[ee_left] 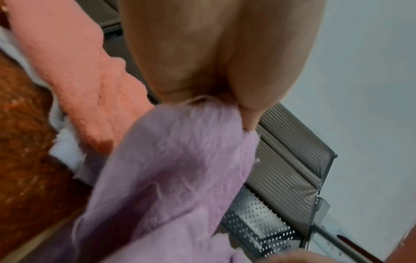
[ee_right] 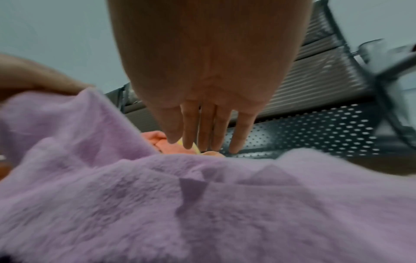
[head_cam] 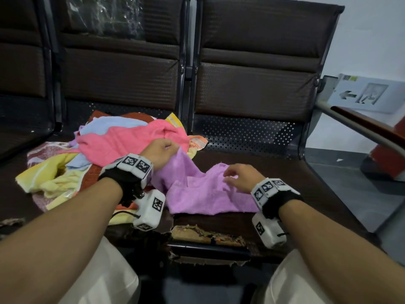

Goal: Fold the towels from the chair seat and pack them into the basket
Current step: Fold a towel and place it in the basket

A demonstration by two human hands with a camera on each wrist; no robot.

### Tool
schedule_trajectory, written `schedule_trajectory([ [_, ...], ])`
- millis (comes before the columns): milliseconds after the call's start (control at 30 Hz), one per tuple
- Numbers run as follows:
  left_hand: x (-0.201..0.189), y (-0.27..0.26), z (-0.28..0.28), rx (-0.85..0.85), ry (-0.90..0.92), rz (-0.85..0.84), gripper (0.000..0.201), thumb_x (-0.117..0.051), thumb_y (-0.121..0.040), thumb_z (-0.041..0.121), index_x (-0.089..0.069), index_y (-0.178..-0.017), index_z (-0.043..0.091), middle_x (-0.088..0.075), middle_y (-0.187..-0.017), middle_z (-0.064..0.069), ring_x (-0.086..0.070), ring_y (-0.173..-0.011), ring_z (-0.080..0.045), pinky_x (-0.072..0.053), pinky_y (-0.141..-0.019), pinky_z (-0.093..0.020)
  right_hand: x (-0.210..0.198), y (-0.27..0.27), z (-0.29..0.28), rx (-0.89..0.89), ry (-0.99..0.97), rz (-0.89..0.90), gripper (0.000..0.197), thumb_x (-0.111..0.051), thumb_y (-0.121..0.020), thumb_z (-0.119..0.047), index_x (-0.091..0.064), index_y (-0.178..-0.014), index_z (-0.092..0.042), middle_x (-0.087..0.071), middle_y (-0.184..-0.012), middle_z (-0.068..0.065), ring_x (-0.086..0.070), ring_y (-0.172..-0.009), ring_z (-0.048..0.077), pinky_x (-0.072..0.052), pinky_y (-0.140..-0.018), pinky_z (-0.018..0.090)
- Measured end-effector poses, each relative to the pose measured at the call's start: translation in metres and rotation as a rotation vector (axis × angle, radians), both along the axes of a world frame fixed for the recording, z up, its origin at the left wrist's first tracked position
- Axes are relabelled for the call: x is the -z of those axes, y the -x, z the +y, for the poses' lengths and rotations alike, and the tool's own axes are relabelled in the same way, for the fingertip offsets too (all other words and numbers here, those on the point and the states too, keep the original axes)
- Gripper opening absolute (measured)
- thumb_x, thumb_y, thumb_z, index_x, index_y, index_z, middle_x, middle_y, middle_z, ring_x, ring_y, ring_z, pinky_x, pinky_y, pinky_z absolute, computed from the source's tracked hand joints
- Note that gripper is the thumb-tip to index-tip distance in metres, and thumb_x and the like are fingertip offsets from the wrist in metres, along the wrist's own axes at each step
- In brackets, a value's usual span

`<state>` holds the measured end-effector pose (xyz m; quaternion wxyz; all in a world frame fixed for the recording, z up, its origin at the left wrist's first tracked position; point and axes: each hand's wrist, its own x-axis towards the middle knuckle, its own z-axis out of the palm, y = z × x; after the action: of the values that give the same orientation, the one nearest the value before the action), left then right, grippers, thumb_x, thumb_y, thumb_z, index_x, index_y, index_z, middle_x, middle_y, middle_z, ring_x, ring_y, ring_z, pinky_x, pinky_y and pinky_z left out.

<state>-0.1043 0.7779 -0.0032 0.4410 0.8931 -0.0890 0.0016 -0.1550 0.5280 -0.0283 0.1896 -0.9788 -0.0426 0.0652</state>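
Our left hand (head_cam: 159, 152) pinches a corner of the purple towel (head_cam: 203, 191) lying on the chair seat (head_cam: 274, 163); our right hand (head_cam: 242, 176) hovers over it, fingers loose. Our arm hides part of the towel pile (head_cam: 92, 154).

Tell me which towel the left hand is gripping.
The lilac towel, pinched at one corner by the left hand and spread over the chair seat; the pink towel lies on the heap, unheld.
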Motion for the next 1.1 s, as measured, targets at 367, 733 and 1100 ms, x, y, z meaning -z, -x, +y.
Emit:
schedule_trajectory([
  [367,-0.011,-0.002,0.01,-0.274,0.663,0.185,0.018,-0.05,-0.094,0.012,-0.065,-0.086,0.007,-0.065,-0.092,-0.014,-0.058,-0.09,-0.022,-0.048,-0.083,-0.034,-0.002,0.003,0.006,-0.199,0.201,0.252,0.028,-0.048,-0.097,-0.035,-0.057,-0.108,-0.011,-0.062,-0.112,0.01,-0.055,-0.099,0.025,-0.041,-0.085,0.028],
  [733,-0.015,-0.001,0.02,-0.484,0.053,0.128,0.031,-0.041,-0.098,0.006,-0.051,-0.124,-0.006,-0.057,-0.126,-0.022,-0.054,-0.119,-0.034,-0.041,-0.093,-0.033,-0.011,0.048,-0.062,0.234,0.208,0.433,0.022,-0.056,-0.082,-0.03,-0.066,-0.076,-0.011,-0.063,-0.067,0.004,-0.063,-0.063,0.022,-0.052,-0.06,0.027],
  [1100,0.02,0.026,-0.009,0.165,-0.837,0.325,0.056,-0.06,-0.081,0.055,-0.057,-0.114,0.01,-0.062,-0.113,-0.008,-0.054,-0.092,-0.022,-0.037,-0.077,-0.026,-0.003,0.012,-0.031,0.204,0.212,0.16,0.025,-0.078,-0.072,-0.034,-0.061,-0.085,-0.022,-0.067,-0.102,0.007,-0.063,-0.093,0.024,-0.052,-0.08,0.03],
])
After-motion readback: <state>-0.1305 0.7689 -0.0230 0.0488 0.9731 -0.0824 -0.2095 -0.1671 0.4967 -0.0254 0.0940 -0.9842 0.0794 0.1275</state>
